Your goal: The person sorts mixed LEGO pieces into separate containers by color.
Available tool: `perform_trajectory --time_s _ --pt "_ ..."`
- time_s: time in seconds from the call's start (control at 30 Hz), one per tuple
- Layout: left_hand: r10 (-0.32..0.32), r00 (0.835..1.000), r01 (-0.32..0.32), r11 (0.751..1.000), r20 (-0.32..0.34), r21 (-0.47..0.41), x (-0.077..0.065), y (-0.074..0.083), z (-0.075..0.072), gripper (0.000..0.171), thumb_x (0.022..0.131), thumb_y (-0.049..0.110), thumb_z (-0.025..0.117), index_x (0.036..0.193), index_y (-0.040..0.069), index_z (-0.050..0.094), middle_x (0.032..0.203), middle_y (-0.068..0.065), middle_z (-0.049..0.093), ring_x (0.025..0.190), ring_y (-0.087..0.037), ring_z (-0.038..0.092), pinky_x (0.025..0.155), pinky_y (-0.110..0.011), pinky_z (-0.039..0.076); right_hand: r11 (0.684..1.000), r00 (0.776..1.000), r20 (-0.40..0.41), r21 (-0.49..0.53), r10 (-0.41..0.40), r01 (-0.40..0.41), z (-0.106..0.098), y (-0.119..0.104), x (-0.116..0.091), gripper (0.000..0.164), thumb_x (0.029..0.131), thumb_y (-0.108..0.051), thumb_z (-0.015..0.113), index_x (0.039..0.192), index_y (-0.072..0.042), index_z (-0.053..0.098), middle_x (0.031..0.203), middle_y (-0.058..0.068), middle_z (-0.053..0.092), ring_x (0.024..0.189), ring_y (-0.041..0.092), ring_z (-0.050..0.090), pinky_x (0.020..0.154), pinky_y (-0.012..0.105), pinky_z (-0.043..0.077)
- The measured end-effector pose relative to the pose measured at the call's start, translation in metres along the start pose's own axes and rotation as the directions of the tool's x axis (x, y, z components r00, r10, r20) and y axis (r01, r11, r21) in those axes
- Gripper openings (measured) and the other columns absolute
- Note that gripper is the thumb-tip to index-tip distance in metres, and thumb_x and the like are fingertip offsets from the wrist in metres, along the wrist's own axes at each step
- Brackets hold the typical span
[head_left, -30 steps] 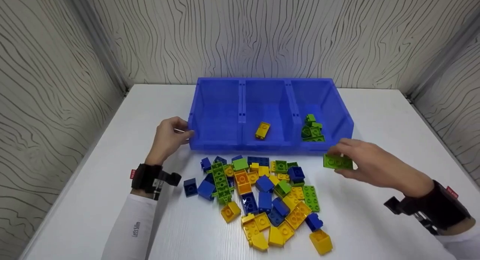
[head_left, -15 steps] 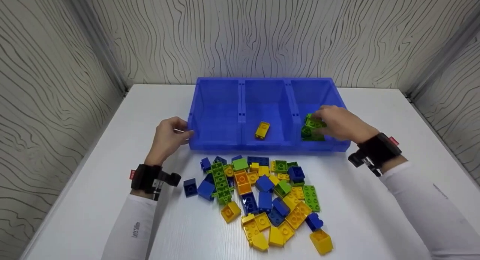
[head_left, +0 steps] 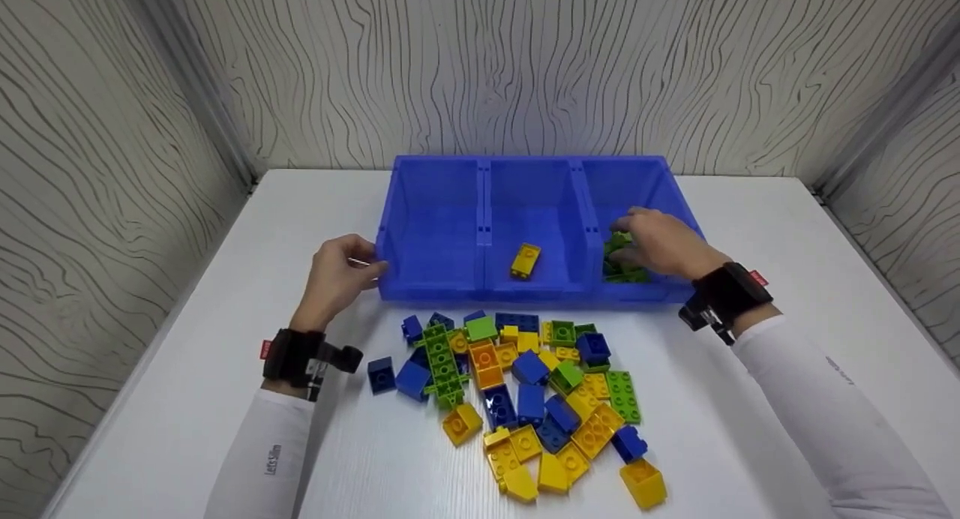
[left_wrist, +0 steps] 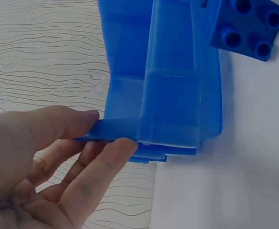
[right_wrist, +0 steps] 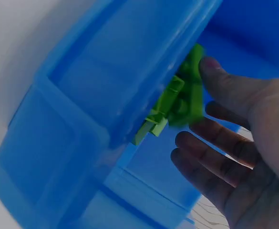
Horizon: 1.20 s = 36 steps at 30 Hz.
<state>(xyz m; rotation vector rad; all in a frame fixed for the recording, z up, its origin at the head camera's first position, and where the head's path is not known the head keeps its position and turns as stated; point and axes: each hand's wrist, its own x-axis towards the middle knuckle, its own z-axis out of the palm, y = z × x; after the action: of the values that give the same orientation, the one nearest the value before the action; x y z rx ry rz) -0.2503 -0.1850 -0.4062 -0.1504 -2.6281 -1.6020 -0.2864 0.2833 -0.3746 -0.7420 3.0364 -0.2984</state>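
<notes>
A blue three-compartment bin [head_left: 431, 289] stands on the white table. My left hand [head_left: 341, 279] pinches its left side wall, thumb on one face and fingers on the other, as the left wrist view shows on the bin's wall [left_wrist: 118, 129]. My right hand [head_left: 664, 243] is inside the right compartment, over several green toy bricks [head_left: 626, 274]. In the right wrist view a blurred green brick [right_wrist: 191, 90] lies just beyond the thumb, and the hand's fingers [right_wrist: 211, 157] are spread and apart from it. One yellow brick [head_left: 526, 261] lies in the middle compartment.
In front of the bin lies a loose pile of blue, yellow and green bricks, with a long green piece [head_left: 442, 363] at its left and a yellow brick [head_left: 643, 483] at its near right. Patterned panels [head_left: 517, 69] enclose the table at the back and sides.
My right hand has carried a green brick from beside the bin's front right corner into the right compartment and let it go there. My left hand has stayed at the bin's left wall.
</notes>
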Motion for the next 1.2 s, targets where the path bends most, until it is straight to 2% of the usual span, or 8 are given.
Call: perform_trajectory --time_s 0.17,0.27,0.47,0.6,0.8,0.93,1.03,1.2 --pt "0.001 1.0 -0.001 1.0 -0.008 0.027 0.001 0.0 0.0 0.019 0.084 0.006 0.072 0.1 -0.001 0.066 0.098 -0.016 0.065 0.078 -0.013 0.069 0.069 -0.024 0.063 0.996 0.991 -0.104 -0.031 -0.085 0.082 -0.011 -0.015 -0.031 0.042 0.087 -0.038 0.071 0.116 -0.009 0.067 0.11 0.011 0.066 0.099 0.028 0.064 0.081 0.047 0.057" --pt "0.003 1.0 -0.003 0.999 -0.007 0.036 0.0 0.001 -0.001 0.019 0.084 0.006 0.071 0.1 -0.001 0.065 0.097 -0.016 0.065 0.078 -0.014 0.069 0.068 -0.024 0.063 0.99 0.98 -0.143 0.001 -0.138 0.139 -0.018 -0.032 -0.053 0.044 0.083 -0.043 0.074 0.115 -0.013 0.066 0.107 0.004 0.067 0.095 0.021 0.064 0.078 0.042 0.058" --pt "-0.01 1.0 0.01 1.0 -0.006 0.025 -0.001 0.002 -0.003 0.019 0.084 0.005 0.071 0.1 -0.001 0.065 0.098 -0.016 0.064 0.08 -0.016 0.068 0.068 -0.025 0.063 0.965 0.965 -0.099 0.07 -0.244 0.251 -0.02 -0.073 -0.084 0.055 0.079 -0.052 0.075 0.125 -0.024 0.06 0.118 -0.007 0.061 0.102 0.01 0.06 0.083 0.034 0.059" --pt "-0.017 1.0 0.017 1.0 -0.003 0.026 -0.001 0.001 -0.003 0.019 0.084 0.005 0.071 0.102 -0.001 0.065 0.099 -0.016 0.064 0.081 -0.016 0.068 0.069 -0.025 0.063 0.956 0.959 -0.01 0.076 -0.283 0.283 -0.006 -0.087 -0.087 0.054 0.079 -0.047 0.077 0.126 -0.028 0.058 0.12 -0.009 0.058 0.107 0.009 0.059 0.087 0.034 0.058" --pt "-0.011 1.0 0.011 1.0 -0.002 0.015 0.001 0.0 -0.001 0.019 0.084 0.006 0.072 0.101 -0.001 0.065 0.099 -0.017 0.065 0.079 -0.014 0.068 0.069 -0.026 0.063 0.95 0.95 0.085 0.122 -0.3 0.289 0.023 -0.089 -0.08 0.035 0.082 -0.041 0.076 0.111 -0.025 0.065 0.113 -0.009 0.058 0.1 0.009 0.058 0.086 0.031 0.057" --pt "-0.004 1.0 0.004 1.0 -0.001 0.019 0.001 0.0 -0.002 0.019 0.084 0.005 0.071 0.1 -0.001 0.065 0.098 -0.016 0.065 0.078 -0.014 0.068 0.068 -0.025 0.063 0.943 0.945 0.115 0.173 -0.307 0.286 0.034 -0.085 -0.075 0.022 0.084 -0.029 0.075 0.104 -0.022 0.069 0.103 -0.006 0.06 0.088 0.008 0.058 0.075 0.022 0.056" --pt "-0.001 1.0 0.001 1.0 -0.001 0.024 0.0 0.001 -0.003 0.019 0.085 0.005 0.071 0.101 -0.001 0.065 0.099 -0.017 0.065 0.08 -0.015 0.068 0.068 -0.024 0.063 0.933 0.942 0.102 0.211 -0.319 0.293 0.034 -0.083 -0.073 0.014 0.085 -0.02 0.074 0.099 -0.02 0.071 0.095 -0.004 0.061 0.08 0.008 0.058 0.066 0.017 0.054" --pt "0.002 1.0 -0.002 1.0 0.007 0.014 -0.001 0.001 -0.001 0.021 0.085 0.007 0.071 0.103 -0.001 0.065 0.102 -0.019 0.066 0.084 -0.019 0.069 0.07 -0.024 0.063 0.923 0.937 0.047 0.198 -0.346 0.331 0.014 -0.092 -0.069 0.016 0.088 -0.02 0.071 0.103 -0.018 0.071 0.1 -0.002 0.061 0.083 0.009 0.061 0.07 0.022 0.057"
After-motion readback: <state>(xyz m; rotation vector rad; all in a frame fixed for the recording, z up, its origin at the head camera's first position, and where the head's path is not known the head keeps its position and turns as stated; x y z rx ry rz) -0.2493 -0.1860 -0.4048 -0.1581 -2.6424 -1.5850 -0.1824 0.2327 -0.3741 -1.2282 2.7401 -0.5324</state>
